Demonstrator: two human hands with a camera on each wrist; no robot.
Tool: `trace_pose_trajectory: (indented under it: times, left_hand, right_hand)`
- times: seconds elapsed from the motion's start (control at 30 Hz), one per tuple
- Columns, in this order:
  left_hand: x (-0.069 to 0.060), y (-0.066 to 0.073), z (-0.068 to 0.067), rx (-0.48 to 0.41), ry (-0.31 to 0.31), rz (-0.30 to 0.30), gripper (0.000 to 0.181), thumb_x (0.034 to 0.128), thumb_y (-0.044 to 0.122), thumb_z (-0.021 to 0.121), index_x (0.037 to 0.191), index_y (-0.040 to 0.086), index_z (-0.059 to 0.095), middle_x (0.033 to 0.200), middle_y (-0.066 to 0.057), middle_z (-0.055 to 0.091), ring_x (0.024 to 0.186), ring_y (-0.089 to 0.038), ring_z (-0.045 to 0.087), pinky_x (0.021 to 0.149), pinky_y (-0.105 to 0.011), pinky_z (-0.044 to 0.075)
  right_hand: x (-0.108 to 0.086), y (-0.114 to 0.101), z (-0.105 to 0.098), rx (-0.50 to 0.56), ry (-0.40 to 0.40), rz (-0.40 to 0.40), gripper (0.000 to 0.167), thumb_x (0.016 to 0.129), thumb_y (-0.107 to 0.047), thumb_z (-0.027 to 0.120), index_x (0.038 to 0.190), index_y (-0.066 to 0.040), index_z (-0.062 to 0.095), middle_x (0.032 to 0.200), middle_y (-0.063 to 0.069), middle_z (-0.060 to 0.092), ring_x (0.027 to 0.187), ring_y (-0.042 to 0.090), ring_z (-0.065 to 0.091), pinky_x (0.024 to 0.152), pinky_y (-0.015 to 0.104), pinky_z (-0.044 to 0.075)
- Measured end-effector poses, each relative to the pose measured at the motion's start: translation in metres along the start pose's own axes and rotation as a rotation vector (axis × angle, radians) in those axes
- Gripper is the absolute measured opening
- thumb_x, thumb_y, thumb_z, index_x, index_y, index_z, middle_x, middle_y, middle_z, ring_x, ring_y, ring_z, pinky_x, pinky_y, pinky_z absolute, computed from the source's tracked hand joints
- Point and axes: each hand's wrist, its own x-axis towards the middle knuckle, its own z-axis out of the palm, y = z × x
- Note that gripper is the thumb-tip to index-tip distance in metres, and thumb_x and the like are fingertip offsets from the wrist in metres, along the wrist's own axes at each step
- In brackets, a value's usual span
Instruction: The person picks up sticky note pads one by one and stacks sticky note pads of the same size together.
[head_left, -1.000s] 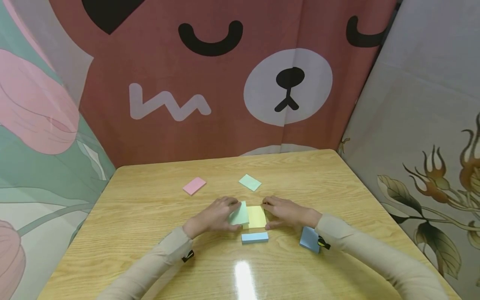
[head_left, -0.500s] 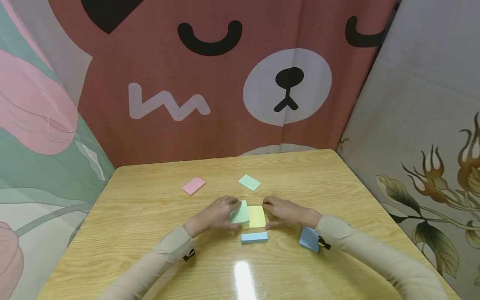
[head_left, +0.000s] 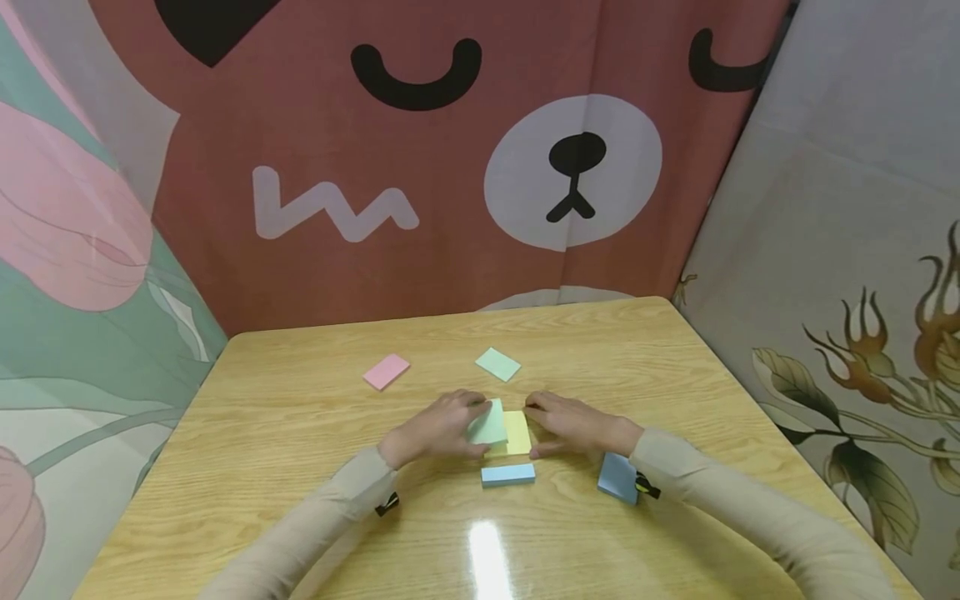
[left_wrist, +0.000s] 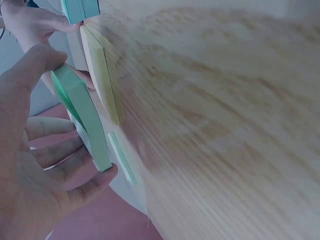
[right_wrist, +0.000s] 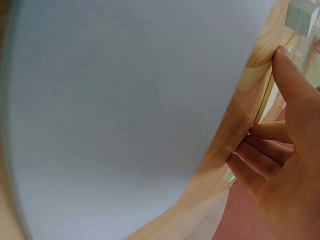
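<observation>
My left hand (head_left: 438, 425) pinches a green sticky note pad (head_left: 489, 423) by its edges, thumb on the near side and fingers on the far side. In the left wrist view this green pad (left_wrist: 82, 107) is raised off the table and slightly bowed. Partly beneath it in the head view lies a yellow sticky note pad (head_left: 519, 433), flat on the wood. My right hand (head_left: 577, 423) holds the yellow pad's right side between thumb and fingertips. The left part of the yellow pad is covered by the green one.
On the wooden table (head_left: 300, 467), a narrow light-blue pad (head_left: 508, 476) lies nearer me. A blue pad (head_left: 618, 477) sits under my right wrist and fills much of the right wrist view. Farther back are a pink pad (head_left: 387, 372) and a small pale-green pad (head_left: 498, 365).
My left hand has shifted slightly right with the green pad, which now overlaps more of the yellow pad. The right hand has stayed in place.
</observation>
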Motion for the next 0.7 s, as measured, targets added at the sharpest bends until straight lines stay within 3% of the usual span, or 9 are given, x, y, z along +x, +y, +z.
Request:
trace_pose_trajectory:
  times: [0.27,0.7]
  left_hand:
    - [0.009,0.002,0.007,0.006,-0.030,0.006,0.073,0.0889,0.049,0.068,0.142,0.001,0.052,0.142,-0.016,0.050,0.131,-0.032,0.046,0.108,-0.045,0.038]
    - [0.018,0.005,0.011,-0.024,-0.059,0.005,0.074,0.0895,0.049,0.067,0.143,0.001,0.050,0.143,-0.015,0.049,0.131,-0.028,0.044,0.105,-0.044,0.041]
  right_hand:
    - [0.000,0.002,0.004,-0.021,-0.010,0.013,0.078,0.094,-0.053,0.060,0.141,0.008,0.047,0.140,0.017,0.044,0.126,0.027,0.046,0.100,0.040,0.046]
    - [-0.001,0.003,0.005,-0.045,0.041,-0.041,0.076,0.094,-0.050,0.061,0.138,0.010,0.049,0.136,0.019,0.046,0.122,0.029,0.048,0.096,0.040,0.048]
